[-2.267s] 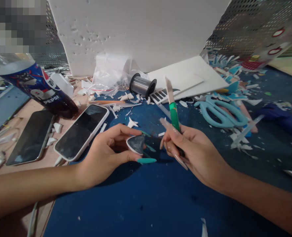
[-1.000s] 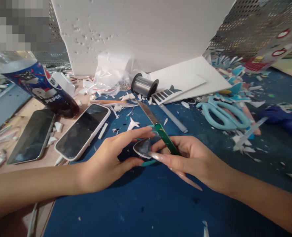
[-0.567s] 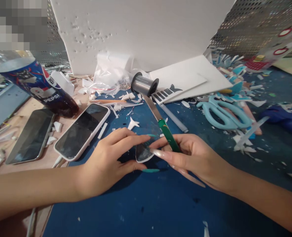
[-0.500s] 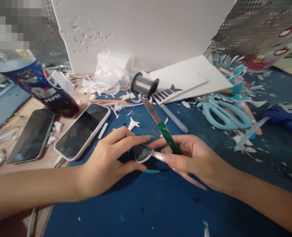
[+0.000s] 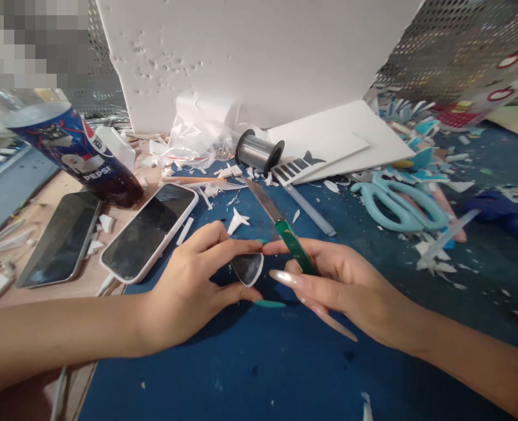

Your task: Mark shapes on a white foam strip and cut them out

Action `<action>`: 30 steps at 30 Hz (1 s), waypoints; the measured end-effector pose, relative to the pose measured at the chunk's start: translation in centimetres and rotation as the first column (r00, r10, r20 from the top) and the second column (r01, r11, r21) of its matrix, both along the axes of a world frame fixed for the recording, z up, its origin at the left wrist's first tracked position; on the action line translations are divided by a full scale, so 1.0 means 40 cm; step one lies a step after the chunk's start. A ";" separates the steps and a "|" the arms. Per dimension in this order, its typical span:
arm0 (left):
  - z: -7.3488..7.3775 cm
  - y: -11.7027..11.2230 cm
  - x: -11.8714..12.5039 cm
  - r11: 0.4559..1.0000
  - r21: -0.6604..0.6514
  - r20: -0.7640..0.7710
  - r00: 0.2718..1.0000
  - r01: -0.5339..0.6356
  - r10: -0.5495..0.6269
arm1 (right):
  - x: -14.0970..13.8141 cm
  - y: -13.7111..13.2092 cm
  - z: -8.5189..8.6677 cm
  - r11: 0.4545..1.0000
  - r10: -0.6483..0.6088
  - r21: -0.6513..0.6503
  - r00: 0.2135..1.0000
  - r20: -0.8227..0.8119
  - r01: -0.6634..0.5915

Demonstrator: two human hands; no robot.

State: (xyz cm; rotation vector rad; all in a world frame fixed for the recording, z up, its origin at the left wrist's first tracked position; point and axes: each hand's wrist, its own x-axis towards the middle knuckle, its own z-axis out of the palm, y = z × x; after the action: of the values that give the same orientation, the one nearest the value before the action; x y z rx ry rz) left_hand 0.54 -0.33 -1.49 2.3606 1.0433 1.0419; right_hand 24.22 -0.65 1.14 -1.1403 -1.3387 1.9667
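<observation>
Between the thumb and fingers of my left hand (image 5: pixel 193 280) is a small rounded piece (image 5: pixel 247 269), dark on its face with a white edge. My right hand (image 5: pixel 338 286) is closed round a craft knife (image 5: pixel 292 240) with a green handle, its blade pointing up and away to the left. One fingertip of the right hand meets the left fingertips beside the piece, while the right thumb is a little apart from it. Just beyond the left fingers lies a white pointed scrap (image 5: pixel 238 221) on the blue mat (image 5: pixel 206 374).
Two phones (image 5: pixel 149 234) and a Pepsi cup (image 5: pixel 83 158) stand at the left. Behind the hands are a wire spool (image 5: pixel 259 153), white foam boards (image 5: pixel 329 140) and a plastic bag (image 5: pixel 201 128). Light-blue scissors (image 5: pixel 399 202) and a blue glue gun (image 5: pixel 504 213) lie right, among scraps.
My right thumb has come away from the small piece, whose dark face now shows more. The knife stays in the right hand. The whole view has shifted slightly.
</observation>
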 end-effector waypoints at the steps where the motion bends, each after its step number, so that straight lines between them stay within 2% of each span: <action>1: 0.000 0.000 0.000 1.000 -0.011 0.014 1.000 -0.004 0.004 | 0.001 0.001 -0.006 1.000 0.001 0.025 1.000 -0.006 -0.001; 5: 0.003 0.003 0.001 0.995 -0.093 0.085 0.996 -0.021 0.029 | 0.008 -0.005 -0.027 0.985 -0.044 0.169 0.999 0.012 0.042; 8: 0.002 0.006 0.003 0.979 -0.199 0.140 0.987 -0.045 0.074 | 0.018 -0.011 -0.033 0.920 -0.153 0.376 0.985 0.083 0.111; 12: -0.007 0.009 0.006 0.940 -0.338 0.225 0.965 -0.053 0.135 | 0.041 0.007 -0.052 0.736 -0.201 0.677 0.963 0.179 0.028; 16: -0.008 0.010 0.009 0.900 -0.436 0.298 0.941 -0.018 0.163 | 0.063 0.038 -0.079 0.479 -0.224 0.872 0.946 0.235 -0.103; 18: -0.002 0.011 0.011 0.875 -0.484 0.325 0.930 0.008 0.172 | 0.068 0.045 -0.086 0.407 -0.225 0.899 0.935 0.273 -0.164; 21: 0.010 0.013 0.012 0.832 -0.552 0.350 0.920 0.050 0.176 | 0.070 0.047 -0.086 0.362 -0.204 0.901 0.922 0.328 -0.241; 25: 0.019 0.014 0.011 0.774 -0.626 0.360 0.915 0.091 0.183 | 0.070 0.046 -0.083 0.248 -0.197 0.923 0.917 0.346 -0.295; 27: 0.019 0.014 0.011 0.753 -0.649 0.366 0.912 0.107 0.186 | 0.071 0.047 -0.084 0.225 -0.195 0.924 0.915 0.354 -0.310; 30: 0.017 0.016 0.011 0.739 -0.664 0.377 0.905 0.114 0.198 | 0.071 0.047 -0.088 0.226 -0.192 0.921 0.913 0.361 -0.317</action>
State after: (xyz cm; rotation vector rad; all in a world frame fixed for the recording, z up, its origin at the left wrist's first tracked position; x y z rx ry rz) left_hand 0.99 0.31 -0.82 1.4400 1.0676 0.9210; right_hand 27.06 1.22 -2.37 -0.7616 -2.3367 0.4343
